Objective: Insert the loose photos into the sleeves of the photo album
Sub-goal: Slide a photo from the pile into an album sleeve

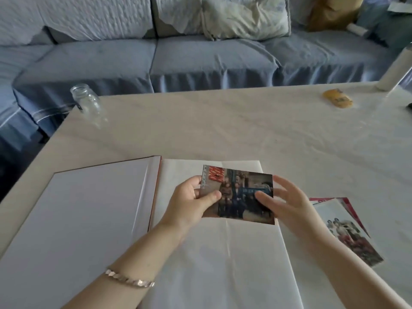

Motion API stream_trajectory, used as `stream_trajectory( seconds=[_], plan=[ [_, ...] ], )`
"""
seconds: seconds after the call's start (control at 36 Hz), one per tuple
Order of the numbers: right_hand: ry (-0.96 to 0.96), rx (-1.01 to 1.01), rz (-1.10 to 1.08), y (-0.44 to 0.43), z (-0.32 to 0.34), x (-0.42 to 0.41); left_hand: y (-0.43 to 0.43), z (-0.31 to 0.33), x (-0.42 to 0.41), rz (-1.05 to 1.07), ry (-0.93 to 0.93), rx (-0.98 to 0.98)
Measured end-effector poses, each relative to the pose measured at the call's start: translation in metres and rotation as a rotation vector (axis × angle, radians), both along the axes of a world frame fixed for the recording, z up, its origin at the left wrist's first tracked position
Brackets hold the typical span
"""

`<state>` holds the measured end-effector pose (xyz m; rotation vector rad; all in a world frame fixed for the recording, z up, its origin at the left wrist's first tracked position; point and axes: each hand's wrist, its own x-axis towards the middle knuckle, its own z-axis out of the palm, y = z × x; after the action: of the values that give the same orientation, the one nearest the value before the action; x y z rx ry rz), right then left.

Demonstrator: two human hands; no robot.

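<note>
White album (223, 253), one photo (242, 186) in left hand (189, 202)

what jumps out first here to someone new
A colour photo is held over the blank right page of the open photo album: the left hand pinches its left edge, the right hand touches its right side. A pile of loose photos lies on the table to the right; a glass jar stands at its far left corner.
</note>
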<state>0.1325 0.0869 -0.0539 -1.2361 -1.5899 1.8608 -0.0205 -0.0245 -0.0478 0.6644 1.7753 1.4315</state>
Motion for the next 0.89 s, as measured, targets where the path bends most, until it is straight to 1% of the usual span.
stream_trajectory(
  seconds=[0.03, 0.06, 0.08, 0.14, 0.17, 0.22, 0.28, 0.31, 0.39, 0.44, 0.5, 0.58, 0.67, 0.81, 0.83, 0.89],
  plan=[
    [0.020, -0.121, 0.048, 0.002, 0.001, -0.001, 0.001, -0.002, -0.001, -0.021, 0.034, -0.003],
    [0.021, -0.194, 0.101, 0.002, 0.002, -0.002, 0.002, -0.005, -0.003, -0.037, 0.091, -0.003],
    [0.008, -0.207, 0.124, 0.004, 0.002, -0.002, 0.003, -0.009, -0.005, -0.038, 0.178, -0.009],
    [0.003, -0.119, 0.030, 0.011, -0.001, -0.004, 0.007, -0.020, -0.010, -0.004, 0.442, -0.089],
    [0.000, -0.045, -0.045, 0.015, -0.002, -0.005, 0.008, -0.028, -0.013, -0.012, 0.625, -0.175],
    [-0.034, 0.111, -0.171, 0.027, -0.008, -0.005, 0.006, -0.041, -0.019, -0.108, 0.979, -0.401],
    [-0.096, 0.245, -0.228, 0.036, -0.014, -0.005, 0.003, -0.061, -0.027, -0.167, 1.177, -0.543],
    [-0.127, 0.299, -0.230, 0.039, -0.017, -0.005, 0.001, -0.073, -0.031, -0.149, 1.221, -0.580],
    [-0.225, 0.407, -0.198, 0.044, -0.026, -0.013, -0.004, -0.088, -0.032, -0.175, 1.204, -0.673],
    [-0.281, 0.457, -0.163, 0.043, -0.030, -0.019, -0.005, -0.094, -0.032, -0.162, 1.238, -0.666],
    [-0.319, 0.491, -0.110, 0.040, -0.031, -0.026, -0.006, -0.093, -0.031, -0.151, 1.234, -0.644],
    [-0.382, 0.507, 0.015, 0.034, -0.033, -0.034, -0.006, -0.096, -0.032, -0.124, 1.240, -0.622],
    [-0.391, 0.394, 0.115, 0.032, -0.036, -0.039, -0.006, -0.098, -0.032, -0.130, 1.247, -0.630],
    [-0.332, 0.077, 0.151, 0.048, -0.033, -0.041, -0.007, -0.099, -0.033, -0.118, 1.244, -0.616],
    [-0.340, 0.038, 0.168, 0.052, -0.031, -0.040, -0.006, -0.097, -0.033, -0.119, 1.225, -0.618],
    [-0.382, 0.025, 0.221, 0.061, -0.030, -0.041, -0.007, -0.096, -0.033, -0.114, 1.206, -0.628]
  ],
)
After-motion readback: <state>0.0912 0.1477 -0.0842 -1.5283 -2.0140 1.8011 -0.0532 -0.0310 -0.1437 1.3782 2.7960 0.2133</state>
